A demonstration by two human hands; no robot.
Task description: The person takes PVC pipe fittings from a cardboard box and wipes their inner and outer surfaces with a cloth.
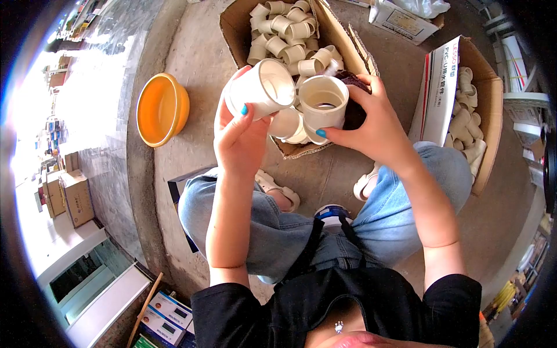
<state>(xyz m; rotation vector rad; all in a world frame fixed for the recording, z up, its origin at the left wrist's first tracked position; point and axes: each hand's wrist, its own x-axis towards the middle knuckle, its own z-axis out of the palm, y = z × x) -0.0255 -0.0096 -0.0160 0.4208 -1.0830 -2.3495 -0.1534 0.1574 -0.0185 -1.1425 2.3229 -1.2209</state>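
Two fittings up, one per hand, mouths just beside each other!
L hand pinching the 1st fitting, thumb on its outer wall, other fingers mostly hidden; R hand has the 2nd fitting betw thumb at near edge & forefinger at far side; open ends tipped up, prob for a look in, both over the carton, presumably for reach; dark textured thing by R fingers, can't tell if gripped
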